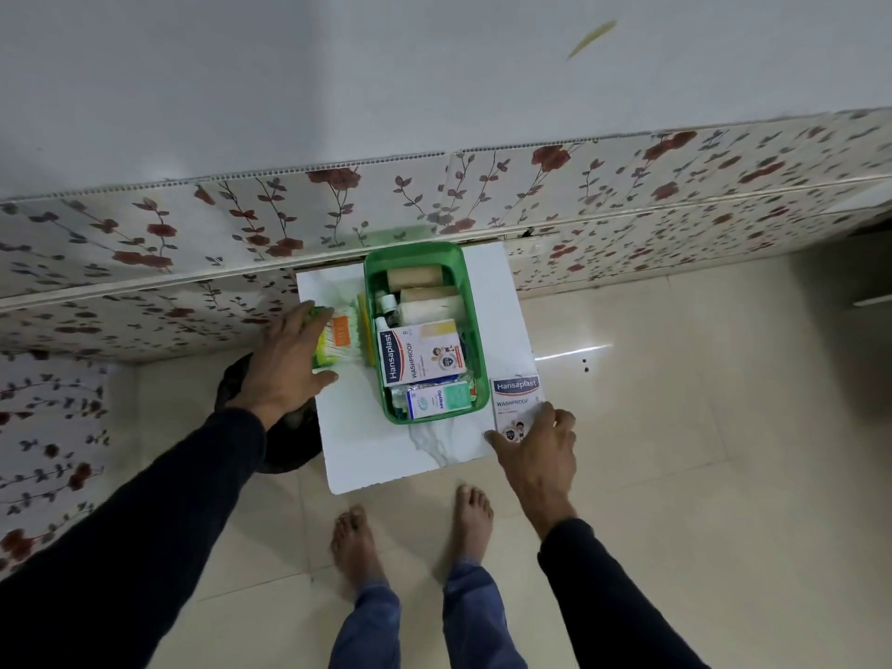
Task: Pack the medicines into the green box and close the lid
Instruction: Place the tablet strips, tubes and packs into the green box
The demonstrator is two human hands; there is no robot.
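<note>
The open green box (419,257) stands on a small white table (381,456). It holds beige bandage rolls (415,278), small bottles, a Hansaplast carton (419,351) and a teal-and-white carton (437,401). My left hand (285,362) rests over a lime-green and orange pack (333,340) left of the box, fingers curled on it. A second Hansaplast carton (515,397) lies at the table's right edge, and my right hand (538,451) grips its near end between thumb and fingers. No lid is in view.
The table stands against a flower-patterned wall panel (193,253). A dark round object (285,437) sits on the floor under my left wrist. My bare feet (410,538) stand on pale floor tiles just in front of the table.
</note>
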